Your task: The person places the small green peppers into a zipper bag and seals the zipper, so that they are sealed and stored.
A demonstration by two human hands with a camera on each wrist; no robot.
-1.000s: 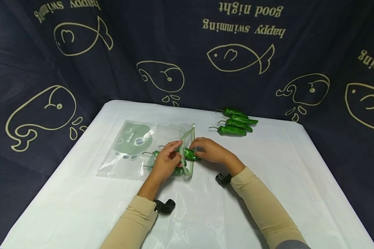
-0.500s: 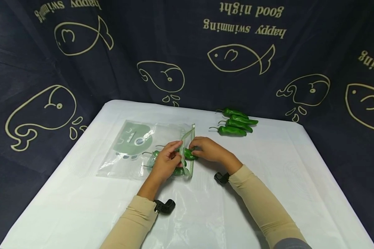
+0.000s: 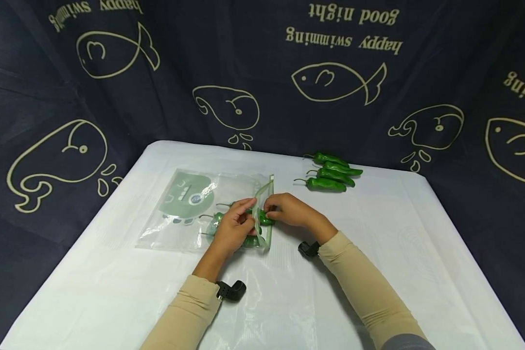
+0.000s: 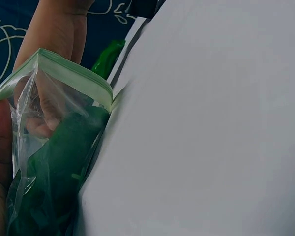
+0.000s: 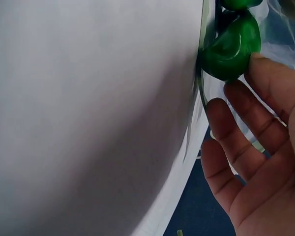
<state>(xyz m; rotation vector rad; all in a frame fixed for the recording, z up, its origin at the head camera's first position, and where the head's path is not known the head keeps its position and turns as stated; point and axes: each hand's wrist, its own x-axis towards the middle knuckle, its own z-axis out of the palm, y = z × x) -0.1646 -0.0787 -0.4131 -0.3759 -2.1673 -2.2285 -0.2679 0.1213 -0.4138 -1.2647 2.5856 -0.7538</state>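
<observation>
A clear zip bag (image 3: pixel 155 238) with a green edge and a printed green cartoon figure lies flat, its mouth facing right. My left hand (image 3: pixel 231 231) holds the upper lip of the mouth up; in the left wrist view its thumb rests along the green zip edge (image 4: pixel 76 76). Green chili peppers (image 3: pixel 250 241) lie inside, partly under my left hand. At the mouth, my right hand (image 3: pixel 292 210) pinches another green chili pepper (image 5: pixel 231 49) between thumb and fingertips. That pepper's blunt end shows outside the lip and its stem end points left, inside the bag.
Several more green chili peppers (image 3: pixel 325 183) lie grouped at the table's back edge, right of the bag. A white cloth covers the table (image 3: pixel 376 272). Behind it hangs a dark blue curtain (image 3: pixel 262 43) with fish drawings. Each wrist carries a black camera (image 3: pixel 232 290).
My right hand has moved slightly left, sliding the pepper further into the bag; its stem now reaches further left. My left hand and the bag have stayed in place.
</observation>
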